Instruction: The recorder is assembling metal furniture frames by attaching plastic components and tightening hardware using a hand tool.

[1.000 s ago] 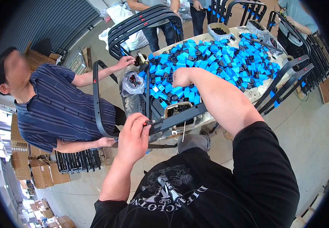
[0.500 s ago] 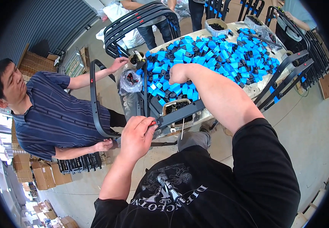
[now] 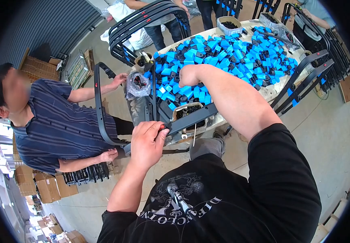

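Observation:
My left hand point(image 3: 147, 142) grips the near end of a black curved plastic frame point(image 3: 191, 118) that lies across the table's front edge. My right hand point(image 3: 188, 75) reaches into a heap of blue and black plastic clips point(image 3: 223, 60) on the round table point(image 3: 272, 92); its fingers are curled down among the clips and I cannot see what they hold. A small tub of dark parts point(image 3: 188, 110) sits just behind the frame.
A person in a striped shirt point(image 3: 57, 125) at my left holds another black curved frame point(image 3: 99, 109) with both hands. Stacked black frames point(image 3: 146, 20) stand behind the table, more point(image 3: 304, 81) lean at its right. Cardboard boxes point(image 3: 41, 186) sit on the floor at left.
My right hand has moved a little left and deeper into the clip heap. My left hand stays on the frame end. The person at left has lifted their frame slightly.

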Demonstrator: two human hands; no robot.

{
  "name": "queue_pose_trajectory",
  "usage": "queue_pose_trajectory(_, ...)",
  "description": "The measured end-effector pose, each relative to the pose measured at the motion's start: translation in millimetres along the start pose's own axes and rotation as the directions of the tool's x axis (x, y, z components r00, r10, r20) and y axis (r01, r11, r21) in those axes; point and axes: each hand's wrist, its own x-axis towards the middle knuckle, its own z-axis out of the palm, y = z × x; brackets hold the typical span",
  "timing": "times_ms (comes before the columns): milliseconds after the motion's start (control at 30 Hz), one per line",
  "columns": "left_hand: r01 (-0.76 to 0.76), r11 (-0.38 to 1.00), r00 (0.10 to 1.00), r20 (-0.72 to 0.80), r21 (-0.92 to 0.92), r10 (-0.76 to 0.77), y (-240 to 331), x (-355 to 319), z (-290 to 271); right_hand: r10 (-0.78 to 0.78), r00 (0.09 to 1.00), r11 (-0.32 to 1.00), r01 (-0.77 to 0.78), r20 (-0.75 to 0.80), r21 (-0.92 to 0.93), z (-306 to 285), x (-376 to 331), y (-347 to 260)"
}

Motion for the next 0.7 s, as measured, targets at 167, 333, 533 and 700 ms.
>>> queue_pose_trajectory(167, -0.026, 0.992, 0.999, 0.051, 0.126, 0.02, 3, -3, -6, -0.003, 1.0, 1.0, 0.003, -0.002, 0.012, -1, -8, -8)
queue_pose_trajectory(333, -0.107, 0.953, 0.985, 0.158, 0.285, 0.063, 14, -3, -9, -0.003, 1.0, 1.0, 0.003, -0.018, 0.004, 4, -6, -3)
queue_pose_trajectory(533, -0.091, 0.949, 0.979, 0.2, 0.302, 0.03, 9, -25, 1, -0.026, 0.999, 0.999, 0.024, -0.029, -0.038, 7, -3, -9)
queue_pose_trajectory(700, -0.148, 0.913, 0.962, 0.27, 0.381, 0.044, 6, -19, 2, -0.04, 0.999, 0.998, 0.039, -0.018, -0.04, 4, -5, -16)
